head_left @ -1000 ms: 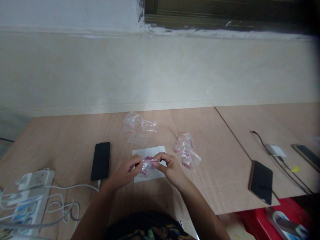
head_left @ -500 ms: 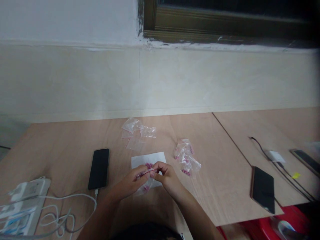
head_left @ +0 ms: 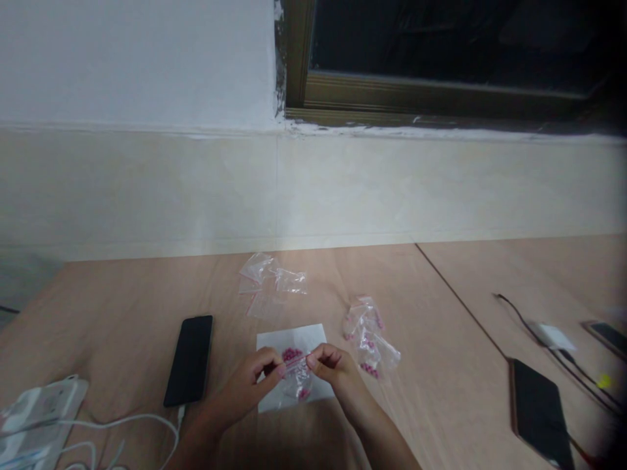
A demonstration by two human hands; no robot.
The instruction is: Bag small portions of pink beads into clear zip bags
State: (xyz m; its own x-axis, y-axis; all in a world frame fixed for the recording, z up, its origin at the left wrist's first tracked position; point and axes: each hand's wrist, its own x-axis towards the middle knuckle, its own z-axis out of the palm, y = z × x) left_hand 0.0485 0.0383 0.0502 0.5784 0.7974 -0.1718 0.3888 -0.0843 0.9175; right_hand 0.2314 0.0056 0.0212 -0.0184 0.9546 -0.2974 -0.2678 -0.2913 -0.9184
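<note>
Between my two hands a small clear zip bag [head_left: 298, 378] is stretched by its reddish top strip, with a few pink beads low inside it. My left hand [head_left: 252, 382] pinches one end of that strip between thumb and forefinger. At the other end, my right hand [head_left: 336, 372] pinches the strip the same way. Just beyond the bag, a small heap of pink beads [head_left: 292, 353] lies on a white sheet of paper [head_left: 274, 338]. The bag hangs over the paper and partly covers it.
Flat clear bags [head_left: 267, 281] lie farther back. To the right are clear bags with pink beads [head_left: 367, 336]. A black phone [head_left: 189, 359] on a white cable is at left, near a power strip [head_left: 44, 418]. Another phone [head_left: 539, 411] and dark cables are at right.
My hands have drawn apart along the bag's top strip, so more of the bag and beads shows. The whole view has tilted up, shifting the table lower in the picture.
</note>
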